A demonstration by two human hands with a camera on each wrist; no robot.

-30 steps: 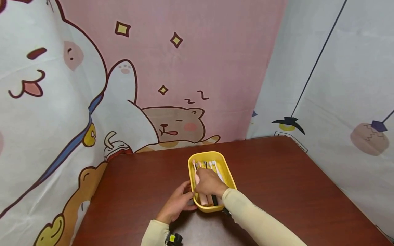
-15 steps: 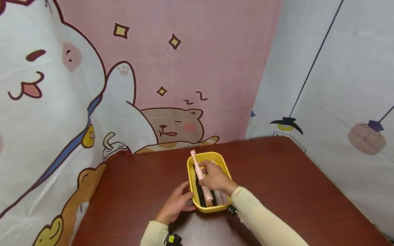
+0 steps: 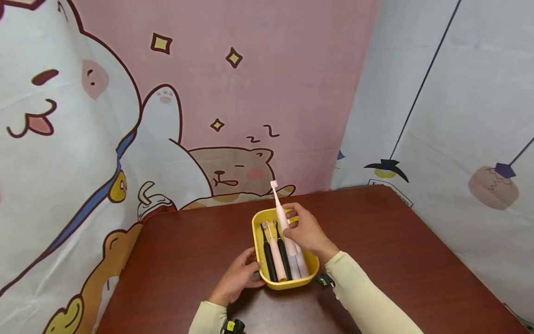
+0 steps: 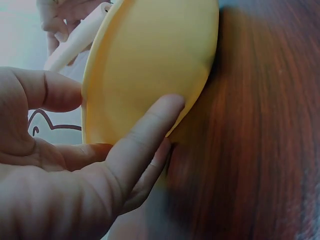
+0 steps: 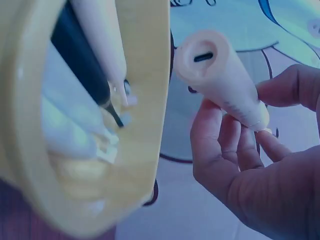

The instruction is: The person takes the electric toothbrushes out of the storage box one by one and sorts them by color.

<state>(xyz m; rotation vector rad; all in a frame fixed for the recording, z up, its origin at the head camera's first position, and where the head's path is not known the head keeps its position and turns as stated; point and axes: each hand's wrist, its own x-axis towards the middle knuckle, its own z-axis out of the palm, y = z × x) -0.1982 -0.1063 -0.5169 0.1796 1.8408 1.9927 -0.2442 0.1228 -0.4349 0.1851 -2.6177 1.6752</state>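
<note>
A pale pink electric toothbrush (image 3: 282,218) is raised above the yellow plastic box (image 3: 288,284), brush head up. My right hand (image 3: 309,230) pinches its handle between thumb and fingers; in the right wrist view, the handle's end (image 5: 205,57) faces the camera beside the box wall. On the table, the box holds several more electric toothbrushes: a black one (image 3: 269,260), a pink one (image 3: 277,260), another black one (image 3: 283,256) and pale ones (image 3: 301,264) at the right. My left hand (image 3: 237,278) rests against the box's left side, fingers extended along its outer wall (image 4: 150,50).
The box stands on a dark reddish-brown table (image 3: 367,232). Behind it hangs a pink cloth (image 3: 292,93) printed with cartoon animals, and a pale cloth (image 3: 438,116) covers the right side. A wrist camera (image 3: 232,326) shows below the left hand.
My right hand has lifted the pink toothbrush out of the box and carried it up and to the right. The toothbrushes beneath have come into view. My left hand stays at the box.
</note>
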